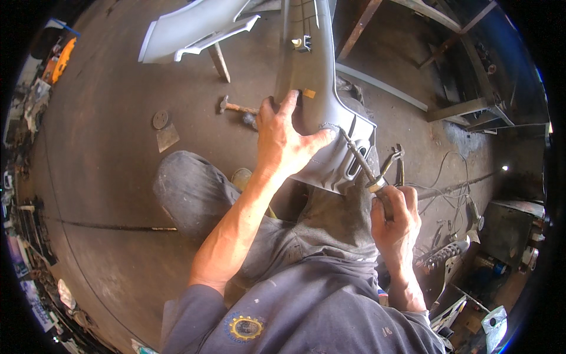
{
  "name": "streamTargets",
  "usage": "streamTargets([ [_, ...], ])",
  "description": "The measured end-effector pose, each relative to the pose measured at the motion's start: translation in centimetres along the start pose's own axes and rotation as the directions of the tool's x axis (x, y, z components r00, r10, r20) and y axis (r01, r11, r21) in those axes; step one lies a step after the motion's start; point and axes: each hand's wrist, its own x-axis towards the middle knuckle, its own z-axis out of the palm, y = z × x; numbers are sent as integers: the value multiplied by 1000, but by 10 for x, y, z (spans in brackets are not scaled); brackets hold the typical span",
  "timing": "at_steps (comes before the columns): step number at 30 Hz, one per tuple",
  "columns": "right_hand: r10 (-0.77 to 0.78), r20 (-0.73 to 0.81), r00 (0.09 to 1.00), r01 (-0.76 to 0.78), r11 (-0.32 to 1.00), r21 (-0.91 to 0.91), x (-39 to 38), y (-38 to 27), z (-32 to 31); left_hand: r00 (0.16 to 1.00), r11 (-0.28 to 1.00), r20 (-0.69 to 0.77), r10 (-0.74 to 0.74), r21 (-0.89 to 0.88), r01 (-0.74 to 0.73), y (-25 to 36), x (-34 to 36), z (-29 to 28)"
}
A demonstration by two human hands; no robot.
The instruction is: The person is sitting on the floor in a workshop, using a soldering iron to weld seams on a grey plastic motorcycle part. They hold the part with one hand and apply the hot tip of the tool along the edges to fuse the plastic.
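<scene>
A long grey plastic trim panel (318, 65) reaches from the top of the view down to my right leg. My left hand (283, 138) holds it, thumb and forefinger spread across its surface, the other fingers bent at its left side. In my closed right hand (396, 218) is a soldering iron (361, 158) with a long metal shaft. Its tip meets the panel right beside my left thumb, where a short rough dark line runs over the plastic. Below that spot the panel has an oval slotted opening (355, 162). A metal tool resembling pliers (394, 158) shows just beyond my right hand.
A hammer (236, 108) lies on the floor left of the panel, near a round disc (160, 120). Another grey panel (194, 26) rests on a support at upper left. A loose cable (457, 183) coils at right, below a metal frame (471, 112). Clutter lines the left rim.
</scene>
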Motion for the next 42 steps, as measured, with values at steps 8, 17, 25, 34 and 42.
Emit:
streamTargets([
  [8, 301, 82, 950, -311, 900, 304, 4, 14, -15, 999, 1000, -34, 20, -6, -20, -2, -3, -1],
  [17, 132, 126, 983, -162, 947, 278, 122, 6, 38, 1000, 999, -1, 30, -41, -30, 0, -1, -1],
  [25, 34, 164, 986, -62, 984, 169, 131, -10, 49, 1000, 1000, -27, 2, 11, -2, 2, -3, 0],
  [34, 27, 279, 960, -106, 956, 273, 144, -1, 39, 1000, 1000, -18, 20, -12, -20, 0, 0, -3],
  [42, 87, 271, 959, -222, 821, 526, 142, 5, 42, 998, 999, -50, 45, -26, -46, 3, -6, -12],
])
